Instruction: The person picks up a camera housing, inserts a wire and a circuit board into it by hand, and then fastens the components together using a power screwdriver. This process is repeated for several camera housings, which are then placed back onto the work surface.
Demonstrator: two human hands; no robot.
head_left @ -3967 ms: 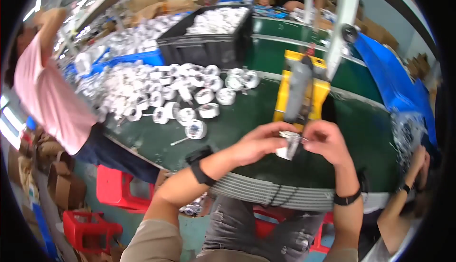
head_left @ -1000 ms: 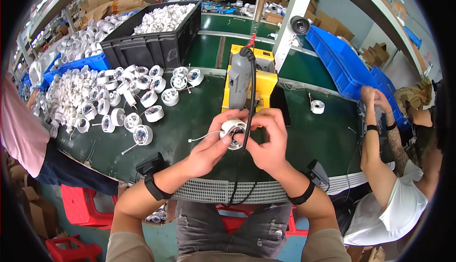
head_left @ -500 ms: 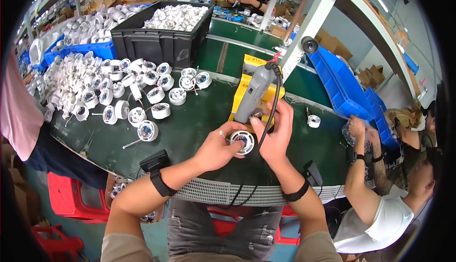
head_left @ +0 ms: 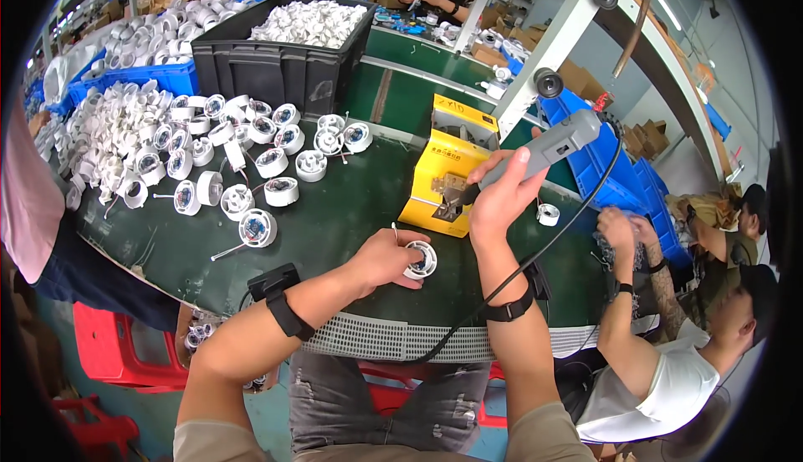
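My left hand (head_left: 381, 259) is closed on a round white plastic housing (head_left: 429, 263) low over the near part of the green table. A circuit board with blue parts sits inside the housing, partly covered by my fingers. My right hand (head_left: 504, 197) grips a grey electric screwdriver (head_left: 562, 146), tilted with its body up to the right and a black cable hanging from it. The screwdriver's lower end points at the metal front part of a yellow screw feeder box (head_left: 456, 165); whether its tip touches there, I cannot tell.
Several similar white housings (head_left: 257, 228) with wires lie to the left, beside a heap of white plastic parts (head_left: 109, 140). Behind stands a black crate (head_left: 268, 77) of small white parts. One housing (head_left: 548, 214) lies to the right, near a co-worker's hands (head_left: 623, 229) and blue bins (head_left: 598, 165).
My right hand has brought the screwdriver from hanging upright above the housing to a tilted position at the feeder box's front. My left hand with the housing has shifted slightly left and down.
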